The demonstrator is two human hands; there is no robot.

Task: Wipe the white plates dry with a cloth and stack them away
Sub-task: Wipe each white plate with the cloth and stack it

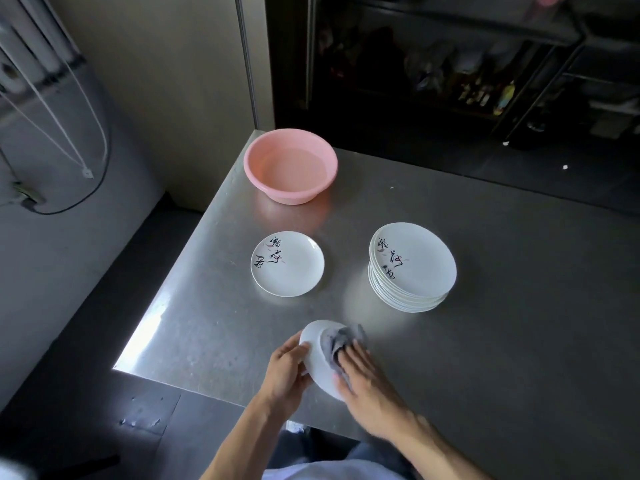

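Note:
Near the table's front edge my left hand [285, 370] grips the rim of a white plate [317, 358], held tilted above the steel table [502, 306]. My right hand [363, 374] presses a grey cloth [341, 339] against the plate's face with straight fingers. Farther back, one white plate with black brush lettering [287, 264] lies alone on the table. To its right stands a stack of several white plates [412, 268] with the same lettering on the top one.
A pink plastic basin [290, 165] holding water sits at the table's back left corner. The table's left edge drops to a dark floor. Dark metal shelving [485, 64] with bottles stands behind the table.

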